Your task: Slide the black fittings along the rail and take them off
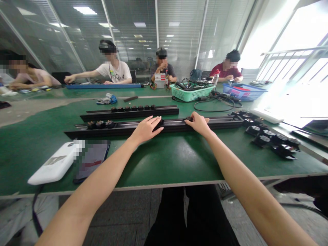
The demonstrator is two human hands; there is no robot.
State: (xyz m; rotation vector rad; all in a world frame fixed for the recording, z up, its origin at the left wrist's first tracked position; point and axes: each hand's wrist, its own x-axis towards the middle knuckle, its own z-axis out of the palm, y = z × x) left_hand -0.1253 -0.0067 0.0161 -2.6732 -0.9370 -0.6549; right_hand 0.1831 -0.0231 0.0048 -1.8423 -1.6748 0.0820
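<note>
A long black rail lies across the table in front of me. My left hand straddles it, thumb on the near side and fingers stretched along the far side, around a small black module that is partly hidden. Farther right on the same rail, the fingers of my right hand pinch another small black part, mostly covered by the fingertips. Several round black modules sit in the rail's left end. Behind it is a second black rail carrying a row of similar modules.
Loose black modules are spread at the right. A white device and a dark phone lie front left. Farther back stand a green basket of cables and a blue basket. Several people sit across the table.
</note>
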